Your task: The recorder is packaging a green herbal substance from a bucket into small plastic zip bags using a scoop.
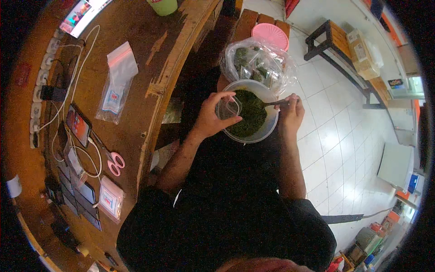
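A round translucent plastic tub [274,119] sits in front of me, partly filled with dark green crumbled dried herb [249,120]. My left hand [212,114] holds a small clear plastic bag or cup [228,107] over the tub's left side, its mouth spread between thumb and fingers. The exact kind of this clear item is hard to tell. In my right hand [293,110] is the handle of a spoon [273,103], whose bowl end reaches into the herb. Beyond the tub rests a large clear plastic bag [287,76] holding several small packets of green material [242,56].
A pink ribbed lid [270,35] lies behind the bag on a wooden bench [246,25]. On the wooden table [136,20] at left are zip bags [117,81], a phone [79,124], pink-handled scissors [115,164] and cables. A cardboard parcel [363,54] rests on another bench.
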{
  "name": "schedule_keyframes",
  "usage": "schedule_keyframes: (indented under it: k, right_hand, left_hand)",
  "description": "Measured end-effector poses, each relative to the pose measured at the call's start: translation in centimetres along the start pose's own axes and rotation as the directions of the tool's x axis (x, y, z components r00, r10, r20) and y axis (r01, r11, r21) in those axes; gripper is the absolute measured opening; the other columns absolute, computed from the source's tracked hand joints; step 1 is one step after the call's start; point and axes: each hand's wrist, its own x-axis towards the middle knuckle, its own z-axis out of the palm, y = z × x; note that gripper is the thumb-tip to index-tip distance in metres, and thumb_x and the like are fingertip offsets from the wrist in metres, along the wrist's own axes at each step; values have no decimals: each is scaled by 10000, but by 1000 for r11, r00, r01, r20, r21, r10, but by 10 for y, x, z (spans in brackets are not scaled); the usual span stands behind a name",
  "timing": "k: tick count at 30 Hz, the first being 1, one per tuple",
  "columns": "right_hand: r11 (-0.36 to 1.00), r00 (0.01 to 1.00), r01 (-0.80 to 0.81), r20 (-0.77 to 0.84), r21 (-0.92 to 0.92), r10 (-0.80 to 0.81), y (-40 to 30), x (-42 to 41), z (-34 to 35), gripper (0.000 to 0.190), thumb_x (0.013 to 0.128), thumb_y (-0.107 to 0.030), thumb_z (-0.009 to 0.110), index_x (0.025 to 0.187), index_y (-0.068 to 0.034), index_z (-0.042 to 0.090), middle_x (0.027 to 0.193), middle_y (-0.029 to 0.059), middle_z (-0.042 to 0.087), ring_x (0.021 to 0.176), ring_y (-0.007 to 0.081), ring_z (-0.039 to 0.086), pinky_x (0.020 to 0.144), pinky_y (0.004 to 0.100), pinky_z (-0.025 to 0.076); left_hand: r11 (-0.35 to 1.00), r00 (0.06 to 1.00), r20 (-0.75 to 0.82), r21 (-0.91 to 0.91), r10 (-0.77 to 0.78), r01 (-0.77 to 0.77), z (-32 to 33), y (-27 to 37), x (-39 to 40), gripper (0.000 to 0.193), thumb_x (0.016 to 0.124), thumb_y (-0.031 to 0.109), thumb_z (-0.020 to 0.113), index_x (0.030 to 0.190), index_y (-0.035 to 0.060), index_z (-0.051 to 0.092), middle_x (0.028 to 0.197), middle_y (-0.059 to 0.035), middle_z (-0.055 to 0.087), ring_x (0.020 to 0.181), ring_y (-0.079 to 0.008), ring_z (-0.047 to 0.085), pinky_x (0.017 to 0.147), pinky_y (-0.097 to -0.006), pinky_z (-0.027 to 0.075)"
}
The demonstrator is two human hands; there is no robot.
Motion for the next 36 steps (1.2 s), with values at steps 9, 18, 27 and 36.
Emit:
schedule_keyframes:
  k: [9,18,27,36]
  right_hand:
    - [535,771,636,482,-556,-416,-36,-36,14,112,892,-81,586,859,11,532,796,180,569,687,308,594,663,372,497]
    - [373,639,744,425,-555,-641,-43,-36,13,234,945,-136,458,833,24,587,789,163,600,678,301,571,617,380,469]
    - [229,773,610,633,-759,42,-14,-41,18,290,888,-289,607,1068,-74,681,1040,151,667,1112,278,567,1009,430,350]
    - [721,891,414,409,-555,-196,-25,-25,26,157,753,-179,752,871,-79,724,954,116,691,954,246,636,933,391,366]
  left_hand:
    - [944,994,-46,319,98,-78,43,11,12,575,690,259,805,1188,115,557,1104,-48,599,1142,-237,507,988,-446,295]
    - [994,989,-122,71,86,-78,44,6,13,549,728,239,782,1204,85,556,1114,-94,593,1097,-235,545,977,-377,408]
    - [698,976,-54,-708,-210,111,37,-9,10,378,963,182,512,1283,-19,511,1106,-100,631,1015,-162,584,918,-303,452]
    - [890,976,-68,-428,-205,157,41,4,8,223,947,155,568,1075,-13,640,966,-71,665,911,-128,610,833,-284,483]
